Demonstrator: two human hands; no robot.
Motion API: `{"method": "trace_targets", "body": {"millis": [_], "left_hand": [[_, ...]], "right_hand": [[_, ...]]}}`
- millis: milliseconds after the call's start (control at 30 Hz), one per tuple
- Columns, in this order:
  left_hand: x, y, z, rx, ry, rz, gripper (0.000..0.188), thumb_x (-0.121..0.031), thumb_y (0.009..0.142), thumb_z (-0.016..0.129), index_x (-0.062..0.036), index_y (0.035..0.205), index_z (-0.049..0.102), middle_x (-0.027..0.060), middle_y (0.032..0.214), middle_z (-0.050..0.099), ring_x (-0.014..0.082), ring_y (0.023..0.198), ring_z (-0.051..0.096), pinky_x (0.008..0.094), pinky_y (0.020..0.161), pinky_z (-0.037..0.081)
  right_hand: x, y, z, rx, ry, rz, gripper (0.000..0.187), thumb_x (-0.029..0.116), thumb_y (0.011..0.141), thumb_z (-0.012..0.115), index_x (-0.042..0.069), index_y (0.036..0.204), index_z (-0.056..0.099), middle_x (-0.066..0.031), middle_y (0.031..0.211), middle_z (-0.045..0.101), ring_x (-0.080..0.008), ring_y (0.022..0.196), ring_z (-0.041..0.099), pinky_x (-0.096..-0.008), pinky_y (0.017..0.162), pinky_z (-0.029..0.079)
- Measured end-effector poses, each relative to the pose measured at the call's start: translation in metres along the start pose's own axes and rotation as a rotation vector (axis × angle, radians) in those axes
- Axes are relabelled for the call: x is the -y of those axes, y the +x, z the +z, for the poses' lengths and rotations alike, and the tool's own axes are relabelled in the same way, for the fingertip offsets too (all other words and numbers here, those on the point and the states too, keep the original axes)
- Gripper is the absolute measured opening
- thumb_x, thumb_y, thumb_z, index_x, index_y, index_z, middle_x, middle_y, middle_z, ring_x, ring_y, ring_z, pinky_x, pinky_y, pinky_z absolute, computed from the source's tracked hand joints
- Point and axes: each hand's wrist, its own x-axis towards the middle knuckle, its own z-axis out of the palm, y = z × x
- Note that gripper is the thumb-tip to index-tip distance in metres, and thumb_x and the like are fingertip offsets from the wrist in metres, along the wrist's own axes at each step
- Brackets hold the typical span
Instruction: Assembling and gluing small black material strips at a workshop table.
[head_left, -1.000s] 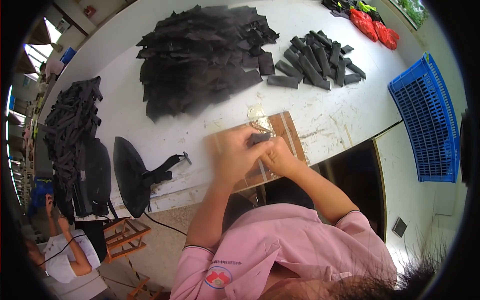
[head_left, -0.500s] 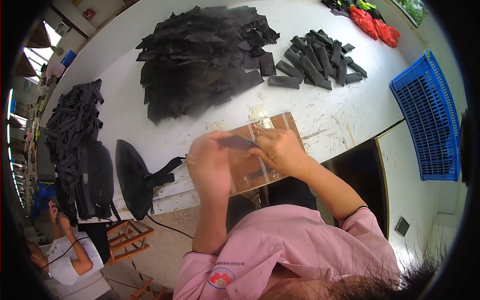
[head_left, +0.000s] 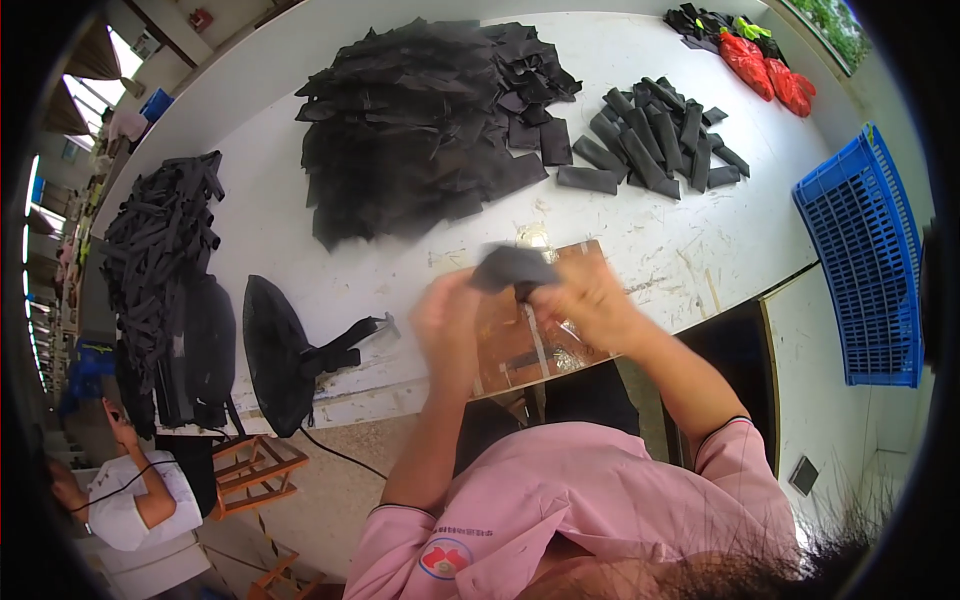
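A small black fabric piece [head_left: 510,268] is held up between my two hands, bent over and smeared by motion. My left hand [head_left: 445,315] grips its left side; those fingers are blurred. On the other side my right hand [head_left: 590,308] has its fingers closed round the lower right part. Below them lies a brown board [head_left: 495,365] with clear tape across it, at the table's near edge. Beyond the board spreads a large heap of flat black fabric pieces [head_left: 400,140]. Right of that heap is a pile of black rolled fabric tubes [head_left: 655,140].
Black strips [head_left: 155,240] are heaped at the left of the white table [head_left: 690,255]. A black padded thing with a strap [head_left: 275,355] lies nearer. Red bags [head_left: 750,65] sit far right, above a blue crate [head_left: 865,290]. Another person [head_left: 145,500] works lower left, beside a wooden stool [head_left: 255,475].
The fabric piece has risen slightly and turned from a narrow, edge-on shape to a broader bent one. My left hand has moved right. The whole view has shifted a little.
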Motion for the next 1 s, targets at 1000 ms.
{"method": "trace_targets", "body": {"millis": [1000], "left_hand": [[0.142, 0.207, 0.054, 0.212, 1.808, 0.376, 0.011, -0.004, 0.075, 0.053, 0.0046, 0.080, 0.059, 0.0182, 0.080, 0.061, 0.0291, 0.080, 0.059, 0.0342, 0.066, 0.051]], "right_hand": [[-0.157, -0.039, -0.045, -0.667, -0.662, 0.226, 0.006, 0.010, 0.076, 0.057, 0.006, 0.078, 0.053, -0.0105, 0.068, 0.054, -0.0272, 0.057, 0.054, -0.0349, 0.051, 0.042]]}}
